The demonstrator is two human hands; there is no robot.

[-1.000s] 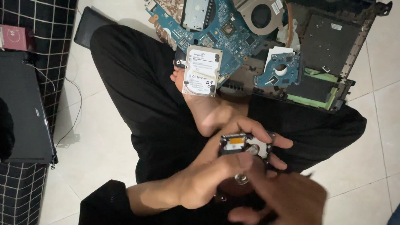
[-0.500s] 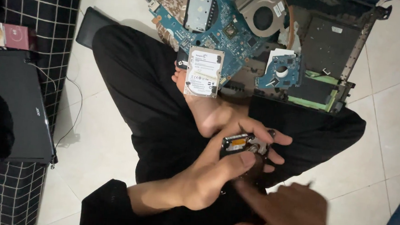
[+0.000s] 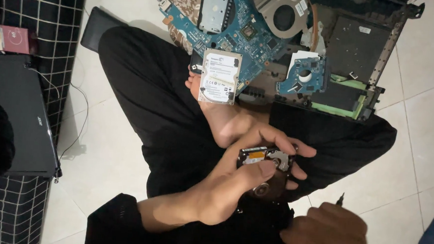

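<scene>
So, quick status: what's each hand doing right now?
Left hand grips an opened hard drive over the lap. Right hand shut on a small screwdriver, clear of the drive. Second drive on the foot, stripped laptop beyond.

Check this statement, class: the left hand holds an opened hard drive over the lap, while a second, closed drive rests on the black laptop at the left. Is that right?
Not quite. The head view shows the second drive resting on the bare foot, not on the black laptop. The left hand does hold the opened drive over the lap.
</scene>
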